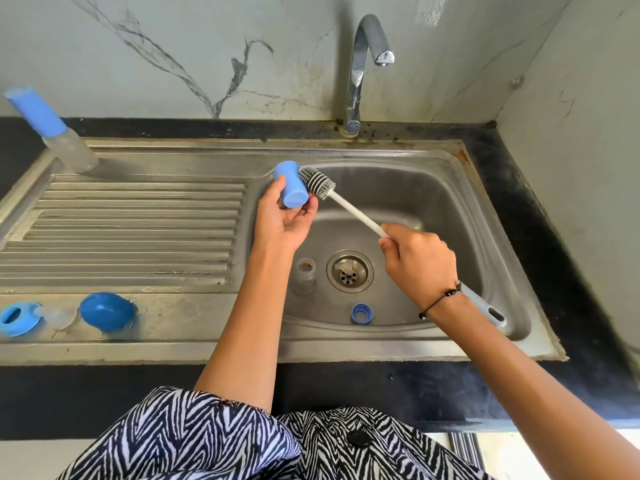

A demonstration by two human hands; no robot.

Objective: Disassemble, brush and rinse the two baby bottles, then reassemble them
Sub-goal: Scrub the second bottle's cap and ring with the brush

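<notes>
My left hand (285, 220) grips a blue bottle cap (290, 188) over the left rim of the sink basin (450, 188). My right hand (420, 261) holds the white handle of a bottle brush (318, 183), whose grey bristles touch the cap's side. A clear bottle body (304, 274) stands in the basin beside the drain, and a blue screw ring (361, 312) lies at the basin's front. An assembled bottle with a blue cap (52, 129) stands at the back left of the drainboard. On the front left ledge lie a blue ring (17, 320), a clear teat (60, 315) and a blue dome cap (105, 311).
A chrome tap (362, 64) rises behind the basin with no water running. The ribbed drainboard (138, 230) lies left of the basin. A dark countertop (554, 237) borders the sink, and tiled walls stand behind and to the right.
</notes>
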